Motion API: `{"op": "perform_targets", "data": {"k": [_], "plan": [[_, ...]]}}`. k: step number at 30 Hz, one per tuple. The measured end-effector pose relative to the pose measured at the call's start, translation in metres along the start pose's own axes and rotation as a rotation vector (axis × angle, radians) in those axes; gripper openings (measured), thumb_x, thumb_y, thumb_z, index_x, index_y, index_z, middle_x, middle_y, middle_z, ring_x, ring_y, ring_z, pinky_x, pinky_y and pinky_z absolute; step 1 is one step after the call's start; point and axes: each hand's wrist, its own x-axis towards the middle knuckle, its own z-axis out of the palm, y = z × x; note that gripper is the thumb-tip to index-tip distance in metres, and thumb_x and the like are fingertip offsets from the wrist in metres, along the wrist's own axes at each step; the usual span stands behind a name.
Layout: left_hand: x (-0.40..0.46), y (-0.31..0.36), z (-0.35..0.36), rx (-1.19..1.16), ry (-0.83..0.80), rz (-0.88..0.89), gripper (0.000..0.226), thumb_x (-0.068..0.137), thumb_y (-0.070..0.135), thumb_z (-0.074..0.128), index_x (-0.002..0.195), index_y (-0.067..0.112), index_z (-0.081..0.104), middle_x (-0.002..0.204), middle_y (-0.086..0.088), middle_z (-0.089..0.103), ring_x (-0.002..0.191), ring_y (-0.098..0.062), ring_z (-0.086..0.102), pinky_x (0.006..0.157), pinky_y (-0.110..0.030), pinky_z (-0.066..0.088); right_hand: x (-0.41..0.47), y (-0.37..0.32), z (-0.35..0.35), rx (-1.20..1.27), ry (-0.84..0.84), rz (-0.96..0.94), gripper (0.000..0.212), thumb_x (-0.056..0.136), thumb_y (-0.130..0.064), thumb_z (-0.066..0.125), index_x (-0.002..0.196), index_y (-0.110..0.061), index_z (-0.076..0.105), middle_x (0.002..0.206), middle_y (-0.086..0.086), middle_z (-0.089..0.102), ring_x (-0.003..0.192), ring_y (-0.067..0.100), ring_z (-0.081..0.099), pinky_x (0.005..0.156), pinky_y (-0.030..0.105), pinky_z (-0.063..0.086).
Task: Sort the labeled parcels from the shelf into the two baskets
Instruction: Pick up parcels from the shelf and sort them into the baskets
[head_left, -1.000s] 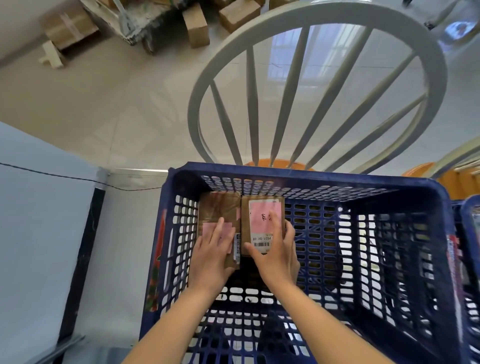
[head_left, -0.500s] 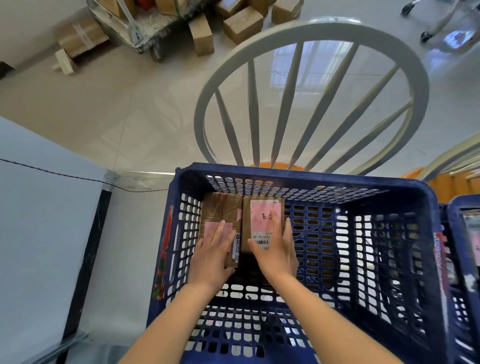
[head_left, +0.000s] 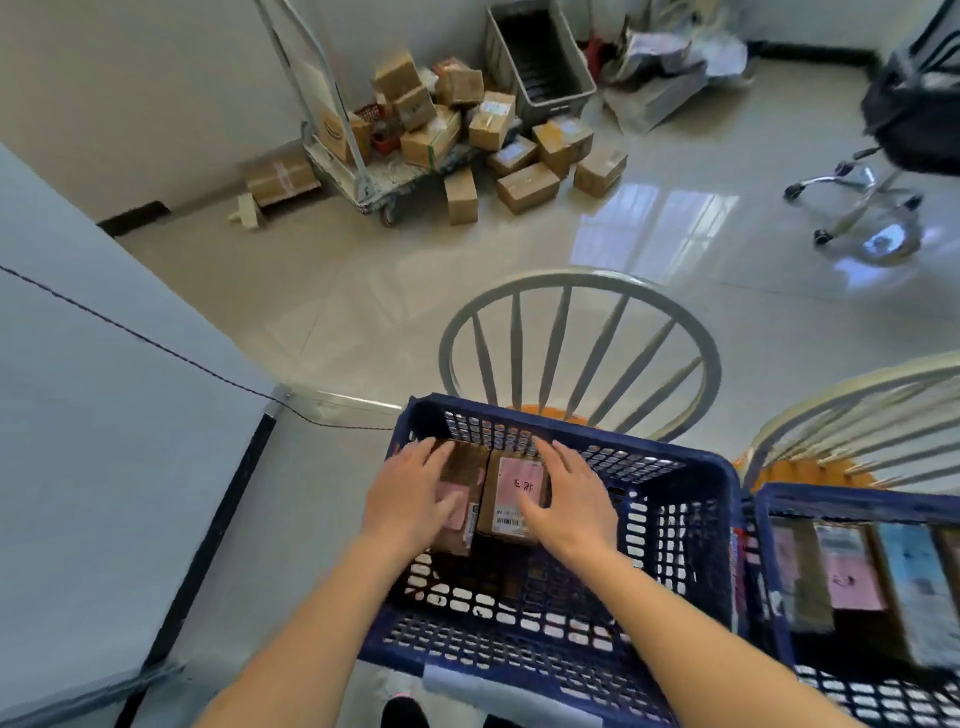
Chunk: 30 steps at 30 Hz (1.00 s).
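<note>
Two brown parcels lie side by side at the far left corner of the left basket (head_left: 724, 499), each with a pink label up. The right parcel (head_left: 511, 496) shows its label and a barcode strip at its 6 o'clock edge; the left parcel (head_left: 460, 493) is mostly covered. They look to be touching along their long sides.

The left hand (head_left: 410, 496) is spread flat over the left parcel, fingers straight and pointing to 12 o'clock, holding nothing. The right hand (head_left: 569, 499) hovers at 3 o'clock of the right parcel, fingers straight and slightly fanned; whether it touches the box cannot be told, as the frame is blurred there.

The step looks like seating the two parcels before going for more. To do it well, press them into the corner with flat palms so they sit level and tight against the walls, leaving the open floor toward 4 o'clock for later parcels. Keep the labels facing up and readable. Lift the hands straight up, so that neither box is dragged out of line.

At 3 o'clock the right basket (head_left: 763, 519) holds a row of parcels with pink and blue labels. Chairs (head_left: 576, 332) stand behind the baskets at 12 o'clock, and loose boxes (head_left: 524, 187) lie beyond on the floor.
</note>
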Motion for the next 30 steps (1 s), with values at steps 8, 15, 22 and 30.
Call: {"op": "perform_targets", "data": {"k": [8, 15, 22, 30], "plan": [[-0.073, -0.005, -0.162, 0.017, 0.227, -0.157, 0.073, 0.095, 0.056, 0.055, 0.156, 0.026, 0.029, 0.164, 0.003, 0.026, 0.149, -0.019, 0.026, 0.119, -0.038, 0.028, -0.019, -0.138, -0.117, -0.103, 0.007, -0.316, 0.082, 0.092, -0.069, 0.052, 0.159, -0.043, 0.014, 0.169, -0.004, 0.016, 0.157, 0.020, 0.010, 0.127, 0.045, 0.012], [-0.249, -0.050, -0.290, 0.039, 0.486, -0.400, 0.074, 0.095, 0.057, 0.056, 0.157, 0.029, 0.027, 0.164, 0.003, 0.025, 0.150, -0.021, 0.027, 0.118, -0.039, 0.031, -0.125, -0.309, -0.165, -0.121, -0.004, -0.695, 0.091, 0.085, -0.080, 0.051, 0.159, -0.045, 0.010, 0.170, -0.003, 0.014, 0.156, 0.022, 0.014, 0.127, 0.048, 0.014], [-0.522, -0.070, -0.339, 0.043, 0.752, -0.653, 0.073, 0.096, 0.058, 0.051, 0.157, 0.028, 0.026, 0.166, 0.004, 0.020, 0.151, -0.018, 0.021, 0.120, -0.039, 0.026, -0.347, -0.428, -0.171, -0.038, -0.016, -1.096, 0.085, 0.087, -0.076, 0.054, 0.159, -0.042, 0.022, 0.166, -0.006, 0.028, 0.148, 0.022, 0.034, 0.113, 0.045, 0.039], [-0.812, -0.055, -0.313, 0.095, 0.969, -0.951, 0.068, 0.094, 0.053, 0.058, 0.153, 0.027, 0.037, 0.160, 0.004, 0.034, 0.146, -0.015, 0.032, 0.117, -0.033, 0.031, -0.597, -0.463, -0.136, 0.038, -0.097, -1.461, 0.071, 0.092, -0.069, 0.054, 0.154, -0.043, 0.033, 0.158, -0.016, 0.040, 0.137, 0.016, 0.048, 0.098, 0.038, 0.050]]}}
